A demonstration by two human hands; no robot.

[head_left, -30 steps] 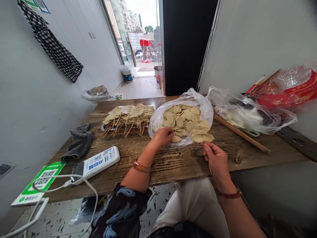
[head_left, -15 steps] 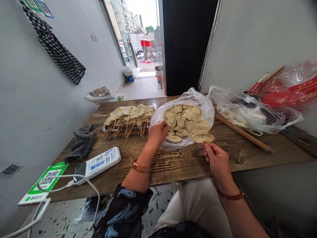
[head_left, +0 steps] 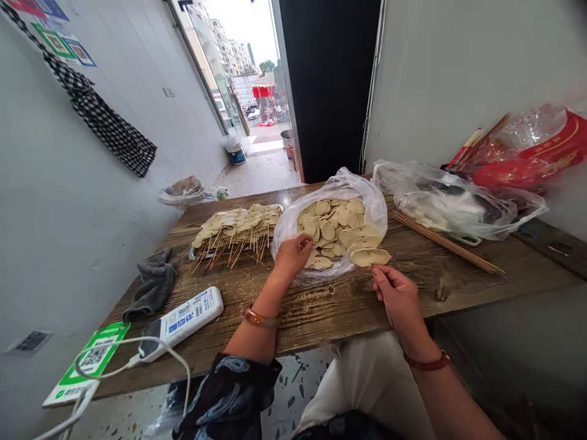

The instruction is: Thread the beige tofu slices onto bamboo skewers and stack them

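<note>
A clear plastic bag (head_left: 376, 211) stands rolled down on the table, full of thin, pale, oval slices (head_left: 328, 231) of food I cannot identify. My right hand (head_left: 398, 296) pinches the lower end of a skewer in front of the bag. Several slices are threaded on that skewer (head_left: 369, 257), overlapping, and they rest over the bag's near right edge. My left hand (head_left: 292, 253) is at the bag's near left rim, over the slices. Its thumb and forefinger are curled and slightly apart, and nothing shows between them.
Left of the bag, filled skewers (head_left: 238, 229) are piled on a tray. Bare bamboo sticks (head_left: 449, 245) lie at right, beside another plastic bag (head_left: 463, 201). A grey cloth (head_left: 151, 284), a white payment device (head_left: 188, 321) with a cable and a green QR card (head_left: 89, 360) sit at left.
My left hand has reached slightly into the bag, and its thumb and forefinger have parted. My right hand still holds the skewer in much the same place. The view has shifted a little.
</note>
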